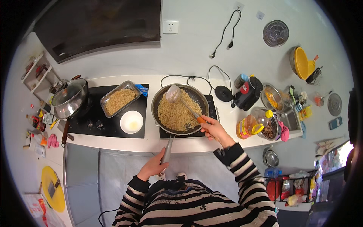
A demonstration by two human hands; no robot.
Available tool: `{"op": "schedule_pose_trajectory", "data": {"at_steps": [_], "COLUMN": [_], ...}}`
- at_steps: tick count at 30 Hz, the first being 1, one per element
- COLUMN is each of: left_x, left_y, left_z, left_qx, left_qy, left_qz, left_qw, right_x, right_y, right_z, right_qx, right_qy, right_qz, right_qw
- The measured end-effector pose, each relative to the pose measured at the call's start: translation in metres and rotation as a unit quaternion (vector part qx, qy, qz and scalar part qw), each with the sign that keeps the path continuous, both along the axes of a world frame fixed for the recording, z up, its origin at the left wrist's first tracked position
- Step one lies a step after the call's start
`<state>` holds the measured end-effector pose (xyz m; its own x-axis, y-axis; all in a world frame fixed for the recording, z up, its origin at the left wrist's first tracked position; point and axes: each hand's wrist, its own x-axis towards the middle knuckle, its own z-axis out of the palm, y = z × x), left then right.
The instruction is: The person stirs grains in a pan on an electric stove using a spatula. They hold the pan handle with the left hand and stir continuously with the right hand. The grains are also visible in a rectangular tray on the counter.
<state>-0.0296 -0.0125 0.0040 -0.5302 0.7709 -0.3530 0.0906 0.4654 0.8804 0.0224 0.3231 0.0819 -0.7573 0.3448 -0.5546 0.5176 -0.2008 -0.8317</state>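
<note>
In front of me a dark frying pan [155, 106] sits on a black cooktop [211, 106], filled with loose tan grains [175, 115] that look like fried rice. My left hand [154, 165] grips the pan's grey handle [168, 150]. A spatula or ladle with an orange grip [201, 119] is in my right hand [215, 131]. Its pale, coated head [173, 94] rests over the grains at the back left of the pan. Left of the pan, a clear rectangular container [139, 93] holds similar grains. Below it stands a white bowl [132, 113] with a little yellowish liquid.
At left, a lidded wok [69, 98] stands on the black stove [85, 127]. Toward the right are an oil jug [249, 126], a black appliance [248, 92], a metal bowl with orange pieces [272, 98] and a sink [290, 120]. A power cord [211, 85] runs behind the pan.
</note>
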Motion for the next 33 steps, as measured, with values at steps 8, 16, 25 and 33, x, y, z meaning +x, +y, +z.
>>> {"op": "schedule_pose_trajectory", "data": {"at_steps": [8,16,25,33], "left_x": [-0.009,-0.025,-0.03,-0.028], "left_y": [-0.004,0.002,-0.001,-0.001], "left_z": [-0.028,0.0,0.01,-0.004], "left_qx": [0.077,0.007,0.021,0.023], "left_qy": [0.005,-0.047,-0.055,-0.029], "left_qz": [-0.054,-0.132,-0.13,-0.132], "left_qw": [0.996,0.99,0.99,0.991], "right_x": [0.005,0.052,0.062,0.055], "right_y": [-0.005,-0.015,-0.053,-0.036], "right_z": [0.062,0.079,0.08,0.075], "right_qx": [0.325,0.232,0.214,0.286], "right_qy": [-0.122,-0.176,-0.169,-0.122], "right_qz": [0.158,0.061,0.088,0.101], "right_qw": [0.924,0.955,0.958,0.945]}}
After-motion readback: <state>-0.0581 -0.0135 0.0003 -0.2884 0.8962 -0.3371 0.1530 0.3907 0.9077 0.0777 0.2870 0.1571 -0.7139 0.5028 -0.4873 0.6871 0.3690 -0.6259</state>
